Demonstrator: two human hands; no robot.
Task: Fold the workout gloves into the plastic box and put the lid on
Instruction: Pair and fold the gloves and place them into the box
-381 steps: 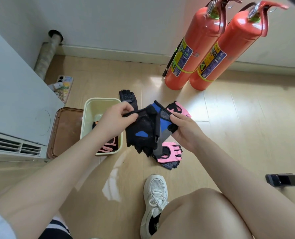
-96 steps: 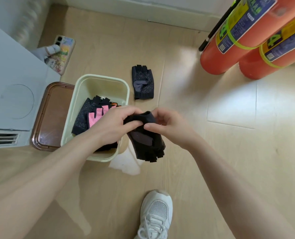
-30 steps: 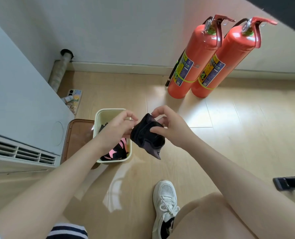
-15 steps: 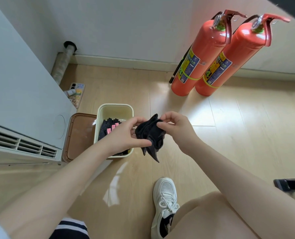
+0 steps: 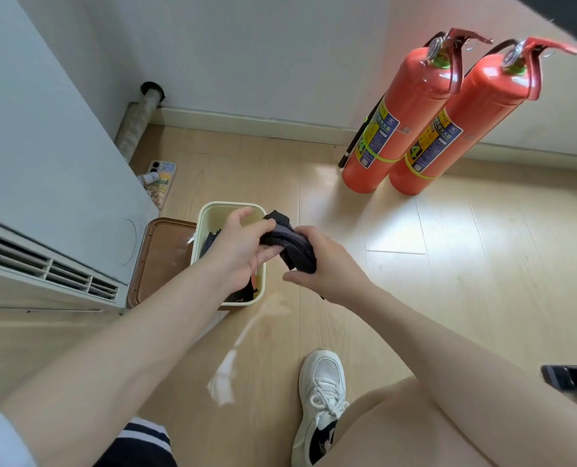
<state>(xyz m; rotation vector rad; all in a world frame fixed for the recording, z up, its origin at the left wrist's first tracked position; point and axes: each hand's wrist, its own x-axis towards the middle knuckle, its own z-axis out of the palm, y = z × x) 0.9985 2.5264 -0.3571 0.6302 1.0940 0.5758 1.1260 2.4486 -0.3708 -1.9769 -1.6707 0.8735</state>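
A bunched black workout glove (image 5: 292,244) is gripped between both hands at the right rim of the pale plastic box (image 5: 209,210). My left hand (image 5: 240,251) pinches its left end above the box. My right hand (image 5: 327,264) wraps around its right end, just right of the box. Inside the box lie several folded dark gloves (image 5: 213,237), mostly hidden by my left hand and forearm. The brown translucent lid (image 5: 159,257) lies flat on the floor against the box's left side.
A white air-conditioner cabinet (image 5: 54,183) stands at the left. A phone (image 5: 161,182) lies on the floor behind the box. Two red fire extinguishers (image 5: 415,123) stand by the far wall. My white shoe (image 5: 320,392) and knee are in front.
The glove has been squeezed into a tighter bundle and carried left and down to the box's right rim. My left hand now reaches over the box opening.
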